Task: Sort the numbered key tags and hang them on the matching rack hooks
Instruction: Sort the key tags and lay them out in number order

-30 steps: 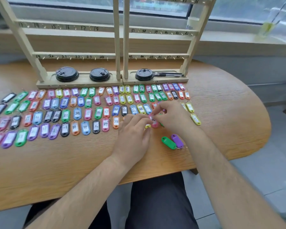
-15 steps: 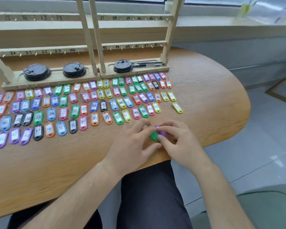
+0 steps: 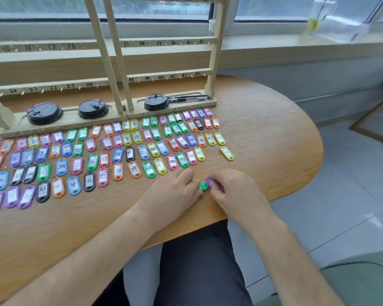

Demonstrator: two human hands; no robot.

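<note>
Near the front edge of the table, the left hand pinches a green tag and the right hand pinches a purple tag touching it.

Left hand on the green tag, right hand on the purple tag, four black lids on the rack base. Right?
No: the head view shows three black lids on the rack base, not four. The rest stands: the left hand is on the green tag and the right hand is on the purple tag.
</note>
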